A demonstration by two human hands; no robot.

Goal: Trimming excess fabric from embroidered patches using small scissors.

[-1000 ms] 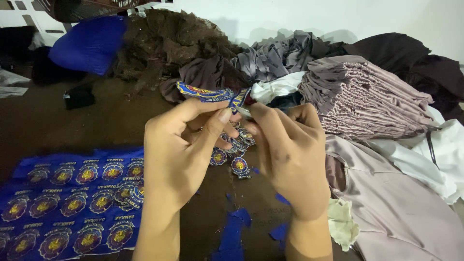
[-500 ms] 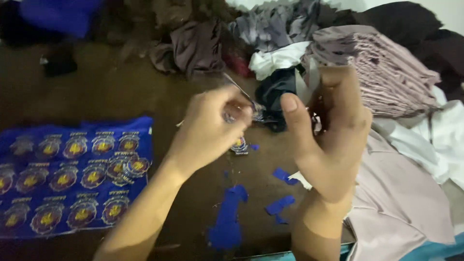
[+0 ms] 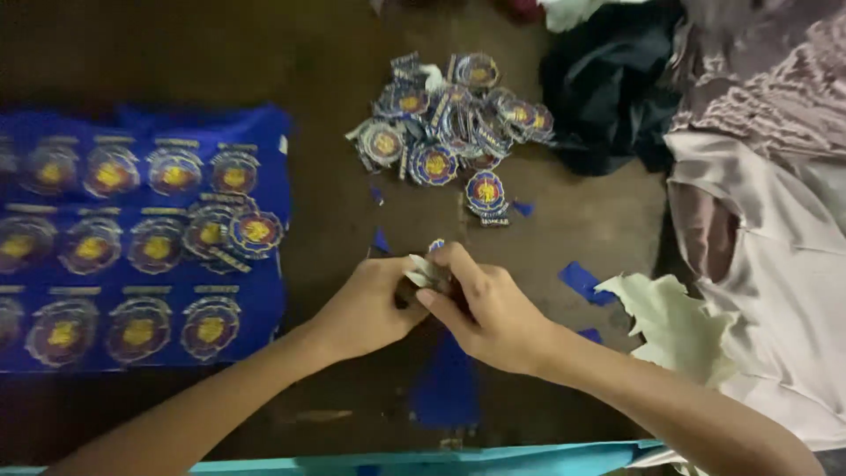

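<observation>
Embroidered patch [image 3: 429, 267]: pinched at frame centre between the closed fingers of the left hand [image 3: 366, 308] and right hand [image 3: 489, 308]. Pile of cut patches [image 3: 454, 128] is seen above, upper centre. Blue patch sheet [image 3: 141, 247] is laid at left. Pale garments [image 3: 775, 264] are heaped at right.

There's a blue fabric sheet [image 3: 264, 132] on the left covered in rows of round embroidered badges, and a loose pile of cut-out badges [image 3: 454, 128] sitting further up the dark brown table [image 3: 220, 53]. Off to the right you've got pinkish-mauve garments [image 3: 775, 229], a dark cloth [image 3: 608, 97], some pale paper scraps [image 3: 674, 326] and little blue offcuts [image 3: 582, 280].
</observation>
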